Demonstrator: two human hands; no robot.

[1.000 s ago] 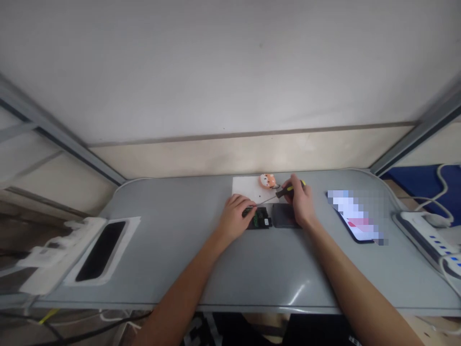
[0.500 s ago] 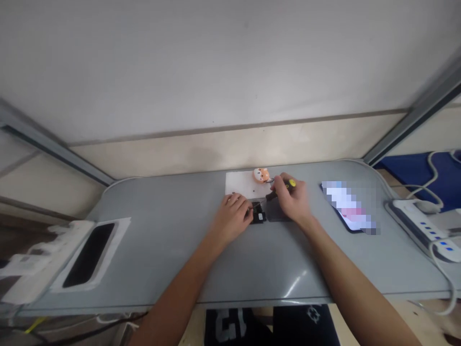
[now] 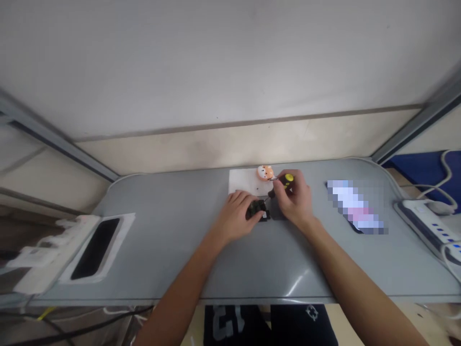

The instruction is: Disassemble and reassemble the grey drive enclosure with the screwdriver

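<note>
My left hand [image 3: 235, 217] lies on the grey table with thumb and fingers closed around a small black electronic part [image 3: 258, 208], which has a pale patch on it. In my right hand [image 3: 298, 201] is a screwdriver [image 3: 287, 181] with a black and yellow handle, tilted so that its thin shaft points down and left to the part's upper right edge. Whether the tip sits in a screw is too small to tell. Under the right hand, a dark flat piece [image 3: 276, 212] shows partly. Just beyond the hands is an orange and white animal-face trinket [image 3: 265, 172].
A white sheet [image 3: 241, 181] with tiny dark specks lies behind my left hand. To the right are a lit, blurred phone [image 3: 355, 206] and a power strip [image 3: 425, 223]. A dark phone [image 3: 95, 247] and a white power strip [image 3: 54, 259] stand at left.
The view has shifted slightly. My left thumb now reaches further over the black part, and the part has turned a little. The screwdriver stays in my right hand, close to the part.
</note>
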